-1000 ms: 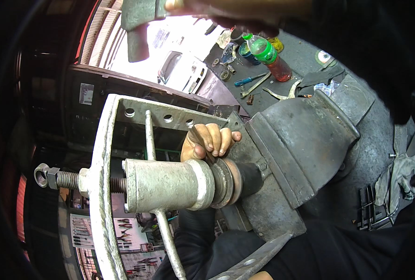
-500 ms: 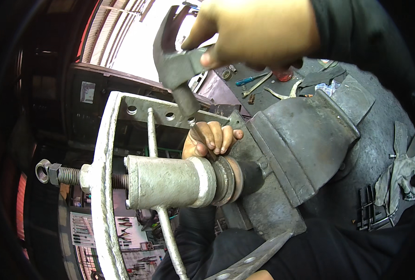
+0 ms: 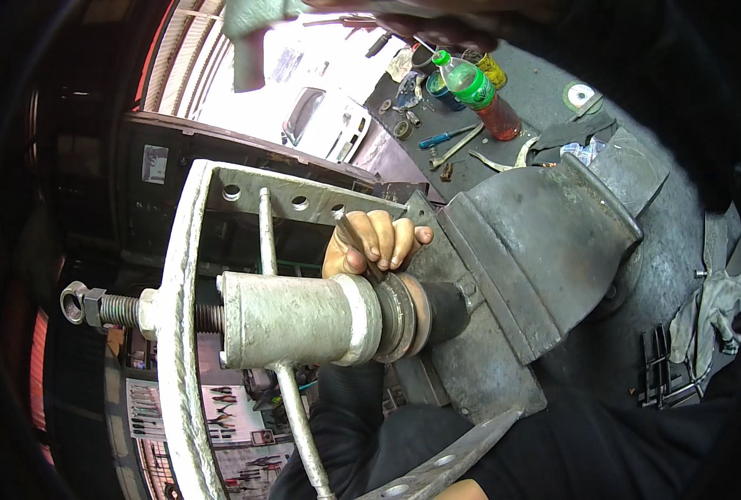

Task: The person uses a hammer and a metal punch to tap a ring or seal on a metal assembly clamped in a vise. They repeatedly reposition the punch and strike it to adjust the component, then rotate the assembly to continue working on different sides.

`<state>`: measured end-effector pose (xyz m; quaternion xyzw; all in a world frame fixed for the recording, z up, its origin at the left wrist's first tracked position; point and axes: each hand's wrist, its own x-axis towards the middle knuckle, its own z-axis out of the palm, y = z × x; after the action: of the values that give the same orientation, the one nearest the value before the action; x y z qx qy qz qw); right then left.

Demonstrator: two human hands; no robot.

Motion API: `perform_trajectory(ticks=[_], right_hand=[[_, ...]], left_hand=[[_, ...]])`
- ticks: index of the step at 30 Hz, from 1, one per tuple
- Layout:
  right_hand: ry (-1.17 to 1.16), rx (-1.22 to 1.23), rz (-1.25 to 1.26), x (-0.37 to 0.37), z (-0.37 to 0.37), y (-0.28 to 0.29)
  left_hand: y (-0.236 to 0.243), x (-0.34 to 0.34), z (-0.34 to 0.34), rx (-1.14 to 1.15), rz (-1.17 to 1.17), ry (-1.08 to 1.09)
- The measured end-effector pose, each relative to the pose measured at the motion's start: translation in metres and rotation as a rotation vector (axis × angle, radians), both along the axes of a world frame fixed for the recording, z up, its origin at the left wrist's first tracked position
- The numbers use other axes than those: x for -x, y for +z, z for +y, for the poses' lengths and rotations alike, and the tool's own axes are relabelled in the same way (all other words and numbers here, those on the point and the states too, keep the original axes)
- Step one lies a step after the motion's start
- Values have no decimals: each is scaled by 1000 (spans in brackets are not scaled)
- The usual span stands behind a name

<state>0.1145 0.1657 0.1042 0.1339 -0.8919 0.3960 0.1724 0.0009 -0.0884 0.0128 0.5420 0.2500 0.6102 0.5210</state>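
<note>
My left hand (image 3: 380,240) is closed around a dark steel chisel or punch (image 3: 350,229). Its lower end meets the grooved metal rings (image 3: 397,321) at the end of a silver-painted cylinder (image 3: 295,321); the exact contact is hidden by my fingers. High at the top edge, my right hand (image 3: 450,32), dark and partly cut off, grips a claw hammer (image 3: 248,58), whose head is well above the chisel. Around the cylinder runs a silver metal frame (image 3: 179,308) with a threaded eye bolt (image 3: 120,312) through it. A dark shaft joins the rings to a heavy vise-like metal block (image 3: 545,242).
Beyond the block, on the floor, stand a bottle (image 3: 479,96) with red liquid, a blue-handled tool (image 3: 445,138), a cutting disc (image 3: 581,96) and rags (image 3: 712,308). Boards of hand tools (image 3: 225,412) hang at lower left. A perforated bar (image 3: 445,462) crosses near my legs.
My right hand has lifted the hammer up and away from the chisel, toward the top edge. The left hand stays at the rings with the chisel.
</note>
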Motion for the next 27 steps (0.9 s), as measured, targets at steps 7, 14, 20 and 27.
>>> perform_trajectory(ticks=[7, 14, 20, 27], right_hand=[[18, -12, -3, -2, -1, 1], [20, -18, -19, -3, -2, 3], [3, -30, -40, -3, -1, 3], [30, -48, -35, -5, -6, 7]], left_hand=[[3, -4, -4, 12, 5, 22], [0, 1, -1, -15, 20, -37], [-4, 6, 6, -11, 22, -58], [2, -4, -4, 4, 20, 13]])
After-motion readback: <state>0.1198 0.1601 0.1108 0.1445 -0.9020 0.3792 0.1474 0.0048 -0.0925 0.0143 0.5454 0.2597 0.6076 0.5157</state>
